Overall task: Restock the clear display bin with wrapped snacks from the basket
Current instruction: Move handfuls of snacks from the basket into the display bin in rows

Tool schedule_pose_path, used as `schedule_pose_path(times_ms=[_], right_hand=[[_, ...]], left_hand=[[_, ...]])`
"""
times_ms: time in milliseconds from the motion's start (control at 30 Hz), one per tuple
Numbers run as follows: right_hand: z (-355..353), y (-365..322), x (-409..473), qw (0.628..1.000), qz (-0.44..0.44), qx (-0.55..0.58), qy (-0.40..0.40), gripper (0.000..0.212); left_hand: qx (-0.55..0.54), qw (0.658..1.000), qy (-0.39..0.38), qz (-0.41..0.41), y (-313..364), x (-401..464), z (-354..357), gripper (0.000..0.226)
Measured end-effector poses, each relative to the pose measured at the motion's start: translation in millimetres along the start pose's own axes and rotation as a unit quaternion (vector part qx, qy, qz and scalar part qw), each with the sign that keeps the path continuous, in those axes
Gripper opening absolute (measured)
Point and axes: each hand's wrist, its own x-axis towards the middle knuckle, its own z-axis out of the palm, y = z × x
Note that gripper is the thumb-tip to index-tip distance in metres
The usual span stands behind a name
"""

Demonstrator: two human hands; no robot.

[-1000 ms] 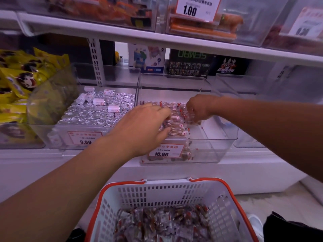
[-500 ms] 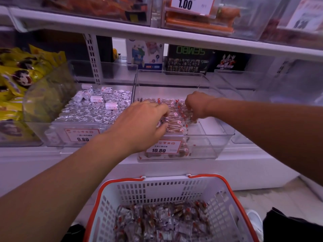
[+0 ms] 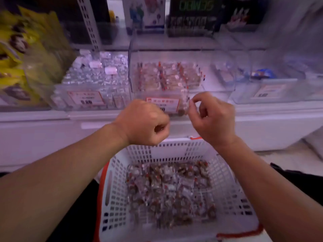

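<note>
Both hands hang at centre frame, between bin and basket. Next scoop: dip low into the white slotted plastic basket with its orange rim (image 3: 122, 198) at the bottom and gather a loose handful of the small clear-wrapped snacks with red ends (image 3: 169, 191). The left hand (image 3: 145, 123) is clenched, apparently empty. The right hand (image 3: 211, 117) curls, thumb and forefinger nearly meeting; anything pinched is too blurred to tell. The clear plastic display bin (image 3: 209, 88) at upper centre sits partly filled.
</note>
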Motion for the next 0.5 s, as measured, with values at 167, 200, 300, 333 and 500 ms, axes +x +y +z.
schedule_pose_path(times_ms=[167, 200, 300, 333, 500], right_hand=[[41, 11, -167, 0.725, 0.129, -0.019, -0.676, 0.040], [41, 13, -197, 0.635, 0.154, -0.012, -0.757, 0.052], [34, 22, -260, 0.503, 0.256, 0.002, -0.825, 0.077], [34, 25, -271, 0.508, 0.256, -0.010, -0.823, 0.083], [51, 39, -306, 0.524, 0.291, -0.061, -0.798, 0.149]], left_hand=[[-0.016, 0.868, -0.455, -0.198, 26, -86, 85, 0.027], [-0.028, 0.830, -0.500, -0.246, 34, -107, 102, 0.033], [-0.092, 0.717, -0.587, -0.364, 65, -164, 152, 0.053], [-0.131, 0.675, -0.610, -0.395, 79, -179, 167, 0.059], [-0.249, 0.546, -0.541, -0.589, 118, -213, 219, 0.088]])
